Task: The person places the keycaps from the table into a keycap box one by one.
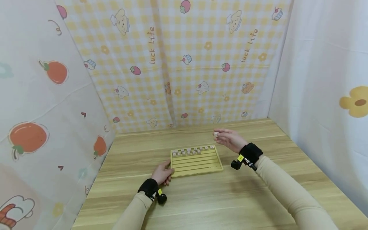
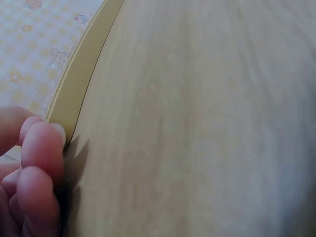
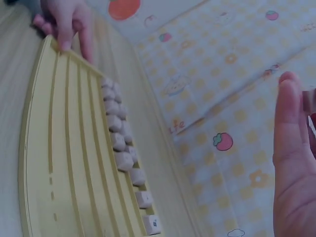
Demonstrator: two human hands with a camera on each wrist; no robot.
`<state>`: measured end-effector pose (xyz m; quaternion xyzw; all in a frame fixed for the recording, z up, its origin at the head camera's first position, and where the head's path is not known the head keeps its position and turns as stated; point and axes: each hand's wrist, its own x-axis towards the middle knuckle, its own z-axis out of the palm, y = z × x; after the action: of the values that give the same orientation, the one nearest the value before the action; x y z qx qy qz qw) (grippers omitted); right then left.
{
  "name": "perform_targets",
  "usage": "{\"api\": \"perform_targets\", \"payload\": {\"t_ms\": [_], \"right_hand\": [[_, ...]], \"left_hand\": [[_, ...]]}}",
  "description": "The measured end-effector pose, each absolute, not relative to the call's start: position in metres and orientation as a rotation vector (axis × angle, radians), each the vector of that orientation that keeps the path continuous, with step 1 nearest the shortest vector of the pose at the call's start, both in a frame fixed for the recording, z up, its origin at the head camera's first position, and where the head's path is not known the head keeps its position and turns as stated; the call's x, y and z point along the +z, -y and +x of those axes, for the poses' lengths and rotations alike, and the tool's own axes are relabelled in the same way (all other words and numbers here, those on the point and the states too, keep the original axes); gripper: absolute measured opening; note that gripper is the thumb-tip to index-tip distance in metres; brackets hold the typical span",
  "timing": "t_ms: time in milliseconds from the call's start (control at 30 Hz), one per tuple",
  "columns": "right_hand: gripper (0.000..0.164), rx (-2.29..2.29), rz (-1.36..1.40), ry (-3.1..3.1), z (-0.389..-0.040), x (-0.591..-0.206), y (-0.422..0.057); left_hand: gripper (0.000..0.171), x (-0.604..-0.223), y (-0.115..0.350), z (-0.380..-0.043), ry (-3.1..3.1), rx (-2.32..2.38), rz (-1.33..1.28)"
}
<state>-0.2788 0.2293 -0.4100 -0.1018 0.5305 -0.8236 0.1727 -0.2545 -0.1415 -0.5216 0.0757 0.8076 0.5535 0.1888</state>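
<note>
A shallow yellow tray (image 1: 195,164) with raised ridges across it lies on the wooden table. Small pale keycaps (image 3: 118,140) stand in two rows along its far side, the back row reaching the right end and the front row shorter. At the tray's left end, my left hand (image 1: 162,174) grips the rim, the thumb over the top and the fingers by the outer side wall (image 2: 74,94). Beyond the tray's far right corner my right hand (image 1: 231,140) is raised, pinching one pale keycap (image 1: 216,134) between thumb and fingertips. In the right wrist view that keycap is partly cut off at the frame edge.
The wooden table (image 1: 201,204) extends around the tray. Behind it hangs a yellow checked cloth (image 1: 178,80), with white printed cloths (image 1: 316,80) at both sides. Each wrist wears a black strap (image 1: 251,153) with a small camera.
</note>
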Motion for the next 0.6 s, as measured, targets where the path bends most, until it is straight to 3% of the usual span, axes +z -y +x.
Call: {"api": "perform_targets", "payload": {"t_ms": [233,600], "right_hand": [[0.047,-2.125,-0.193,-1.909,-0.295,-0.439,-0.21],[0.018,-1.428,-0.369,-2.749,-0.31,-0.484,-0.181]], "left_hand": [[0.07,-0.521,0.141,-0.253,-2.277,1.568,0.205],[0.069,-0.519,0.142,-0.254,-2.277,1.562,0.201]]}}
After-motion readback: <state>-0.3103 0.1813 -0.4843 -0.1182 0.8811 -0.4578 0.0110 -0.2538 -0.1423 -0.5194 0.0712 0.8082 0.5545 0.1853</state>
